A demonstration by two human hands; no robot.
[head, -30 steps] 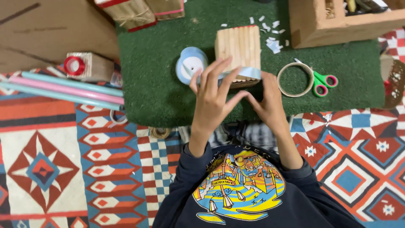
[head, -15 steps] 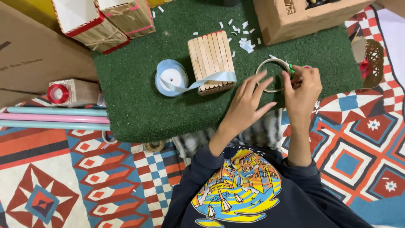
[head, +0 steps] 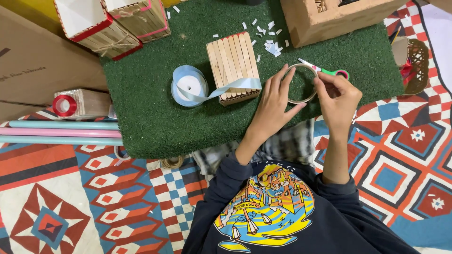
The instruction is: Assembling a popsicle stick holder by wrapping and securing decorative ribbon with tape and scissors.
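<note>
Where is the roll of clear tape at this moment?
In the head view, the tape roll is right of centre on the green mat, held between the left hand and right hand, beside the scissors.

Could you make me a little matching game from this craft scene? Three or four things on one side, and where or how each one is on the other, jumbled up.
Things:
1. tape ring
2. ribbon spool
3. scissors
4. stick box

Places or states:
A. lying on the green mat just beyond the hands, green and pink handles
B. held between the left hand and the right hand
C. pale blue, flat on the mat, its loose end running across the box
D. made of wooden sticks, standing mid-mat with ribbon laid across its near edge

Pairs: 1-B, 2-C, 3-A, 4-D
</note>
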